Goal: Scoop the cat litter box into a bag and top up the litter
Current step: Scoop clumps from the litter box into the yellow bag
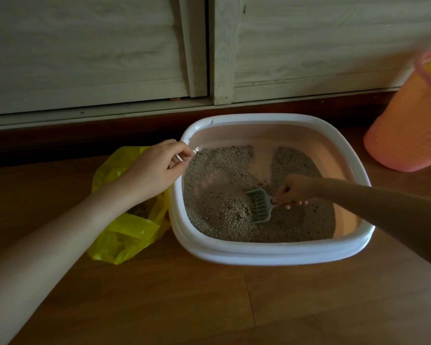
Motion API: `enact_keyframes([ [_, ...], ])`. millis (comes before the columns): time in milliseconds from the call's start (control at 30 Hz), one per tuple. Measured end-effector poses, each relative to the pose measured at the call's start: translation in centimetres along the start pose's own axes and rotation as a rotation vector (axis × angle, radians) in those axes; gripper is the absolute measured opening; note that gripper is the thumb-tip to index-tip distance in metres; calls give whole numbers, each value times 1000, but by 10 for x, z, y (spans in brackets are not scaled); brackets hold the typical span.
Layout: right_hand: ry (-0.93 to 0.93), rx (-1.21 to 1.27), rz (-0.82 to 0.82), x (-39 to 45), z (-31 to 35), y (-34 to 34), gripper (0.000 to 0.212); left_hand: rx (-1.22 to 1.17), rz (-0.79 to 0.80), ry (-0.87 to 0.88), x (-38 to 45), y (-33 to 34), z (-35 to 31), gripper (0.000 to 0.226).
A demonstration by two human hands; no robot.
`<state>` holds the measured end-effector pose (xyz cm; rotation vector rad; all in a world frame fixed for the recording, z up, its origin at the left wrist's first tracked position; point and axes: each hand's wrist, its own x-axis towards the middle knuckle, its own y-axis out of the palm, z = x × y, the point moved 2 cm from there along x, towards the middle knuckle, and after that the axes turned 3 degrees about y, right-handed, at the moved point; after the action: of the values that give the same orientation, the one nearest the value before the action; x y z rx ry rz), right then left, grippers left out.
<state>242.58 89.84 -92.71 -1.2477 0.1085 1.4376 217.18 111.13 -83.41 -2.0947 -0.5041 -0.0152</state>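
A litter box with a white rim and pink inside stands on the wooden floor. Grey litter covers most of its bottom, with a bare pink strip near the back. My right hand grips the handle of a grey slotted scoop, whose blade is dug into the litter near the middle. My left hand holds the box's left rim, fingers curled over the edge. A yellow plastic bag lies open on the floor just left of the box, partly under my left arm.
An orange mesh waste basket with a pink rim stands at the right, behind the box. Pale wooden cabinet doors and a dark baseboard run along the back. Wooden floor stretches in front.
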Motion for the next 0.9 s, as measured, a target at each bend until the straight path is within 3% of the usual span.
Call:
enact_keyframes([
  [433, -75, 125, 32, 31, 38, 36, 27, 30, -6, -45, -4, -5, 9, 18],
  [567, -92, 133, -25, 38, 41, 42, 29, 50, -1, -46, -4, -6, 14, 19],
  [733, -57, -120, -146, 39, 58, 44, 39, 66, -5, -52, -4, -6, 16, 19],
  [900, -1, -404, -286, 45, 87, 53, 31, 61, -1, -47, -5, -7, 17, 19],
])
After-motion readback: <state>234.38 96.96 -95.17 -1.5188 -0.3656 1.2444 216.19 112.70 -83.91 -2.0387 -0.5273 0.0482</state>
